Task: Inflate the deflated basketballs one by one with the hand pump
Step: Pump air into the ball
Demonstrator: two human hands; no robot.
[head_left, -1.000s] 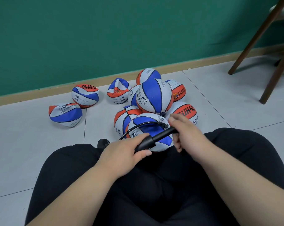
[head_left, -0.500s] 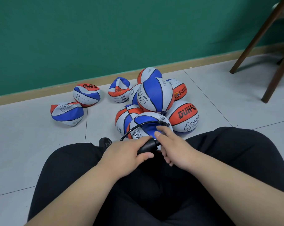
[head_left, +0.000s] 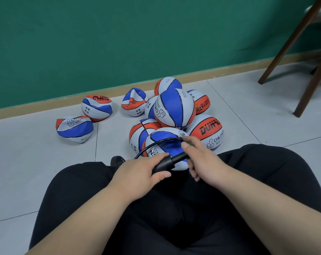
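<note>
My left hand [head_left: 139, 173] grips the barrel of a black hand pump [head_left: 165, 163] over my lap. My right hand [head_left: 202, 159] holds the pump's handle end, with the rod partly drawn out between the two hands. A thin black hose [head_left: 156, 143] arcs from the pump up to the top of the blue, white and orange basketball [head_left: 163, 144] wedged between my knees. Behind it lies a pile of several basketballs, among them a round one [head_left: 174, 108] on top and an orange one [head_left: 209, 131] at the right.
Three crumpled flat balls lie to the left: one [head_left: 74, 128] near the tile seam, one [head_left: 97, 107] by the baseboard, one [head_left: 134, 103] further right. Brown chair legs [head_left: 310, 85] stand at the right. A green wall runs behind. My black-trousered legs fill the foreground.
My right hand pushed the handle in toward my left hand half a second ago, and has now pulled it back out, showing the rod again.
</note>
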